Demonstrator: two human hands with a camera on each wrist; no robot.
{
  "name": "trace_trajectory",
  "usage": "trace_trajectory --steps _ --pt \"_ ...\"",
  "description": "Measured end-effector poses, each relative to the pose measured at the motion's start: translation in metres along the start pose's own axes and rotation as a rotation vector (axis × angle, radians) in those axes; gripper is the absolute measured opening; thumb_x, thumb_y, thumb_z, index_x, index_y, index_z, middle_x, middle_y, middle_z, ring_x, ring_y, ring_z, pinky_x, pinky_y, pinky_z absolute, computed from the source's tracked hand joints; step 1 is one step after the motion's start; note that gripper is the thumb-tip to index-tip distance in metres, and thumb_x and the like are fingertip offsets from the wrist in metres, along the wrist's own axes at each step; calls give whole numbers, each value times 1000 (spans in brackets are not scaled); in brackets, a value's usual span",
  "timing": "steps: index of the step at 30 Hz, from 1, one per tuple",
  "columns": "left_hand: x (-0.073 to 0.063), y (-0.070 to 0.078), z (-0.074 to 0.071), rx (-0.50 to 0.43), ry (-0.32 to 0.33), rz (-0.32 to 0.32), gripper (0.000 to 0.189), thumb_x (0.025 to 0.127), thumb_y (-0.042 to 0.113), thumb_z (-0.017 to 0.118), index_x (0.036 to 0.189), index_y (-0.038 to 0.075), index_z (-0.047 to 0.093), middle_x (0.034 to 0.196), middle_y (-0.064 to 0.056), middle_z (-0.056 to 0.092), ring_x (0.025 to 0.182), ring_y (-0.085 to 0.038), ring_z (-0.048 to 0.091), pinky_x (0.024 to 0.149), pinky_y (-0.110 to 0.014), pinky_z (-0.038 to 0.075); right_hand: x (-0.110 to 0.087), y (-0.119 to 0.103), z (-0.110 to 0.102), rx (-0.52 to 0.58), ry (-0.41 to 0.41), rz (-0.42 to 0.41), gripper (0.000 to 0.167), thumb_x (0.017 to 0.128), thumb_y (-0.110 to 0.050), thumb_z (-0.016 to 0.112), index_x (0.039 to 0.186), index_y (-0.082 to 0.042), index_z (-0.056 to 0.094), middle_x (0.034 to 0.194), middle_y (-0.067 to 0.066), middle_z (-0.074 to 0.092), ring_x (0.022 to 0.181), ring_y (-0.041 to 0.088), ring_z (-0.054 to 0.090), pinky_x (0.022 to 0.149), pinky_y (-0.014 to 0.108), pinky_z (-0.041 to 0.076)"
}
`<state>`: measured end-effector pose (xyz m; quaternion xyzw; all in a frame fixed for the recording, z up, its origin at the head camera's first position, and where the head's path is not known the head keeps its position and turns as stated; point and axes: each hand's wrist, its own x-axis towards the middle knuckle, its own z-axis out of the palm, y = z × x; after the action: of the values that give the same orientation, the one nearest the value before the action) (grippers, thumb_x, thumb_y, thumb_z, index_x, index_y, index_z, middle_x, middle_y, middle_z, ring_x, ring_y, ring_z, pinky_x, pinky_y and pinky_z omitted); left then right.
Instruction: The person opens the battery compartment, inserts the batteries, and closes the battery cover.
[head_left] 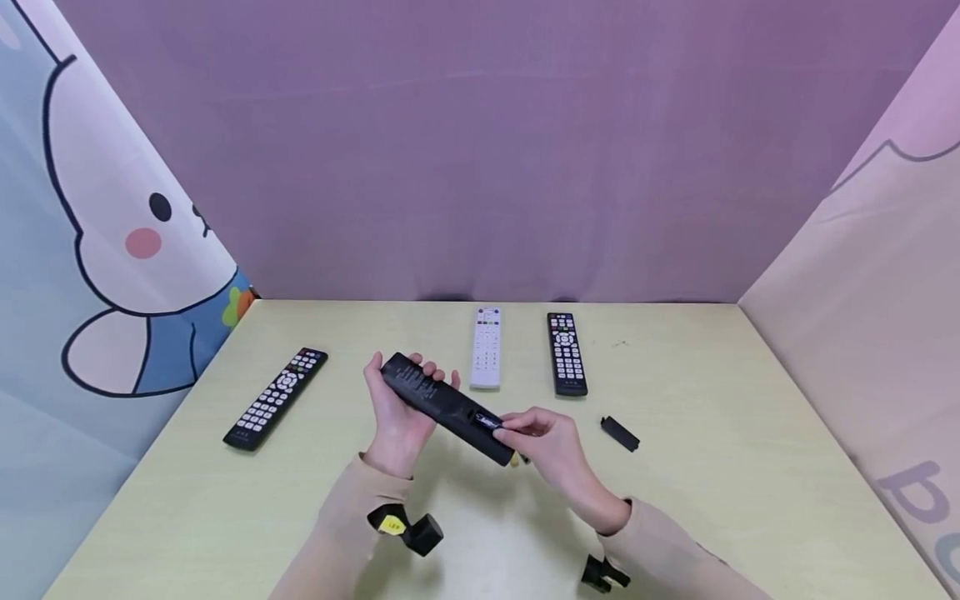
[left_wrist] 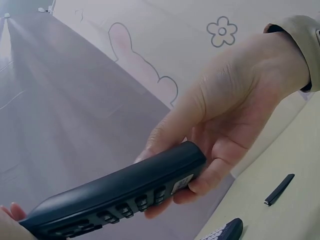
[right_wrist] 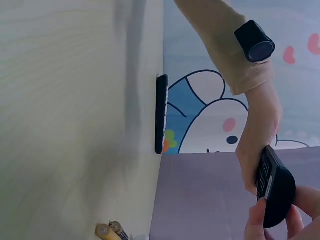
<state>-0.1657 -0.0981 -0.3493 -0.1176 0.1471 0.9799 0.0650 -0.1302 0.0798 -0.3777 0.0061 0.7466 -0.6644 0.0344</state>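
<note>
My left hand (head_left: 401, 421) grips a black remote control (head_left: 442, 404) by its upper end, its back turned up and tilted above the table. The battery compartment near the lower end is uncovered, and a dark battery (head_left: 487, 421) shows inside. My right hand (head_left: 551, 446) holds that lower end, fingertips at the compartment; in the left wrist view the right hand (left_wrist: 230, 100) has fingers under the button side. Two loose batteries (right_wrist: 102, 231) lie on the table below, mostly hidden in the head view. The black battery cover (head_left: 620, 434) lies to the right.
On the pale table (head_left: 705, 467) lie a black remote (head_left: 276, 400) at left, a white remote (head_left: 486, 348) at the back middle and another black remote (head_left: 567, 354) beside it. Fabric curtains (head_left: 495, 150) stand at the back and both sides.
</note>
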Motion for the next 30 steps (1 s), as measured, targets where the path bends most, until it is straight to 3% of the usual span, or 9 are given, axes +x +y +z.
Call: trace_trajectory --steps 8,16,30 --pt "-2 -3 3 34 -36 8 44 84 54 34 77 11 43 62 -1 42 59 -15 41 78 -37 38 0 -1 2 6 21 33 11 69 -6 72 76 2 68 83 6 66 72 12 58 60 21 47" --pt "-2 -1 3 41 -15 4 44 84 54 36 76 10 42 62 -1 41 58 -15 41 79 -37 38 4 0 3 21 -6 72 12 69 -6 72 76 2 67 80 4 65 70 13 57 61 23 46" --pt "-1 3 2 45 -23 -31 45 83 55 36 78 11 42 63 -1 41 59 -16 41 79 -37 37 9 1 -5 42 -156 90 21 74 -11 69 90 2 63 78 0 63 74 11 58 69 26 46"
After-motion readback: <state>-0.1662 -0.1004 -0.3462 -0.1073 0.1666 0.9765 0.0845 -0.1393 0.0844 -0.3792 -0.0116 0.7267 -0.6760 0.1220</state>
